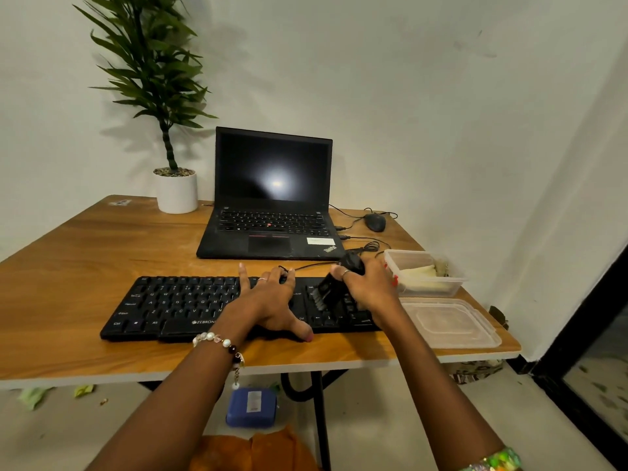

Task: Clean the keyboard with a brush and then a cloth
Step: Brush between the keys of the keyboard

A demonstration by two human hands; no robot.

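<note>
Left hand [272, 300] lies spread on keyboard [176, 304]; right hand [367, 287] grips brush [328, 290].

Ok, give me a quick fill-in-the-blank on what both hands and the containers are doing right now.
The right hand holds a ____ over the keyboard's right end.
The left hand lies ____ on the keyboard.
The clear lid lies ____ the open container.
The laptop's screen is ____.

Missing: brush; flat; in front of; dark

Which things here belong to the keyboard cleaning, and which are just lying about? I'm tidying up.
In use: keyboard; brush gripped by right hand; left hand pressing the keys.

Lying about: laptop; mouse; potted plant; plastic container; lid.
</note>
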